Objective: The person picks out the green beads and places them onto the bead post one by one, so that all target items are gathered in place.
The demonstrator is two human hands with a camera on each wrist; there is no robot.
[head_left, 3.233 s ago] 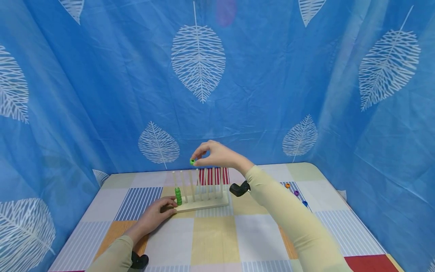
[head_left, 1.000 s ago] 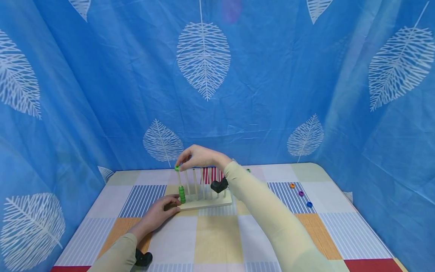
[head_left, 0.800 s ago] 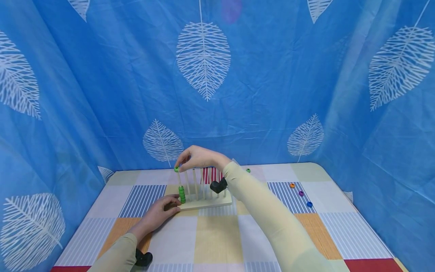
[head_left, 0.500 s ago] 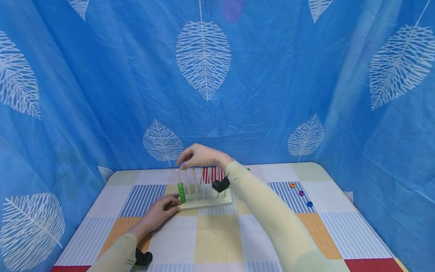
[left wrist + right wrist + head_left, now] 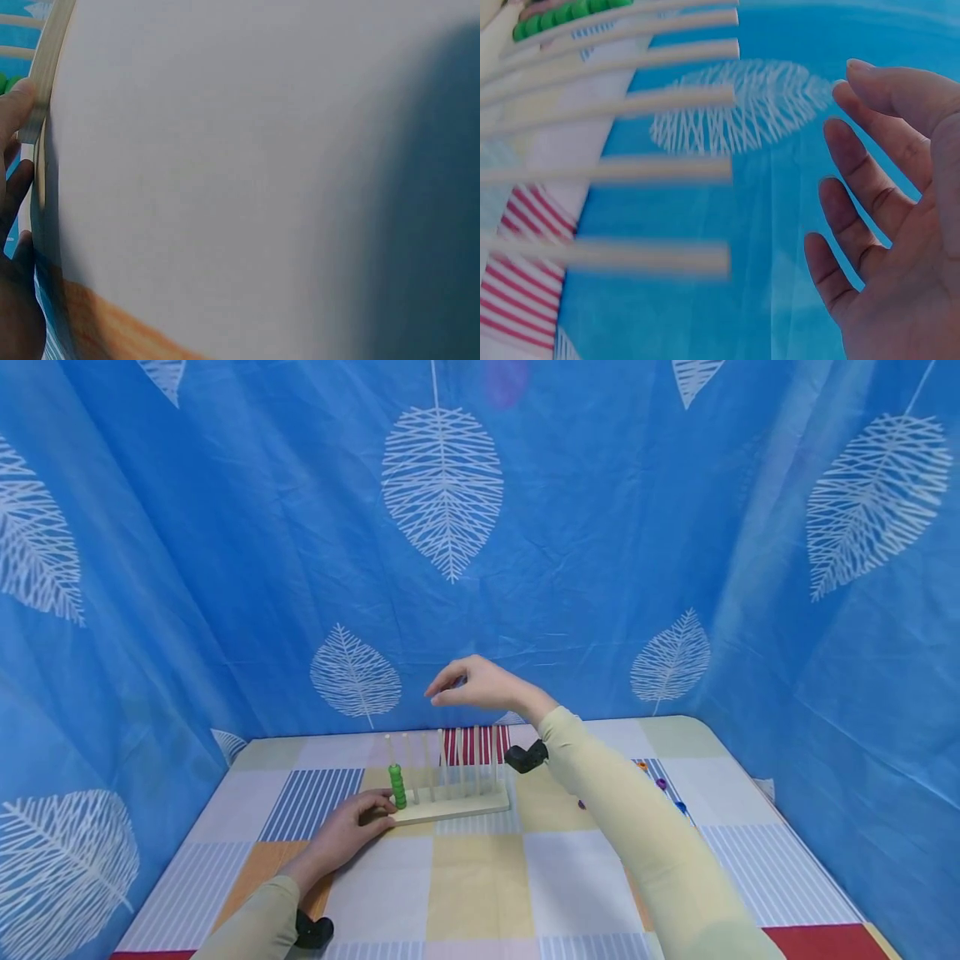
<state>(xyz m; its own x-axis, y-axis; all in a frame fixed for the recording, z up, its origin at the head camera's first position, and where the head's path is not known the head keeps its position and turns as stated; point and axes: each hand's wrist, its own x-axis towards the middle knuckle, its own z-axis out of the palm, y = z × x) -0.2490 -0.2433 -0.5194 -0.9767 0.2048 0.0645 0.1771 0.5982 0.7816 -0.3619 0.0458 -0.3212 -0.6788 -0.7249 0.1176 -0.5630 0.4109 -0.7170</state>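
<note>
A pale wooden peg rack (image 5: 457, 808) stands on the table, with several upright pegs in a row on its base. Green beads (image 5: 397, 787) are stacked on its leftmost peg; the other pegs are bare. My left hand (image 5: 347, 828) holds the base's left end, its thumb (image 5: 16, 105) at the front edge in the left wrist view. Above and behind the rack, my right hand (image 5: 483, 685) hovers with nothing in it. The right wrist view shows its thumb and fingers loosely bent and apart, beside the peg tops, with the green stack (image 5: 570, 13) farther off.
On the right lie an orange bead (image 5: 642, 767), a purple bead (image 5: 662, 783) and a blue bead (image 5: 680, 807). Another purple bead (image 5: 581, 804) peeks out beside the right sleeve (image 5: 637, 827). A blue leaf-print curtain (image 5: 525, 568) encloses the patchwork-covered table (image 5: 472, 893).
My right hand let go of a green bead over the leftmost peg, and the green stack grew taller. Then the hand rose and moved right. My left hand has stayed at the base.
</note>
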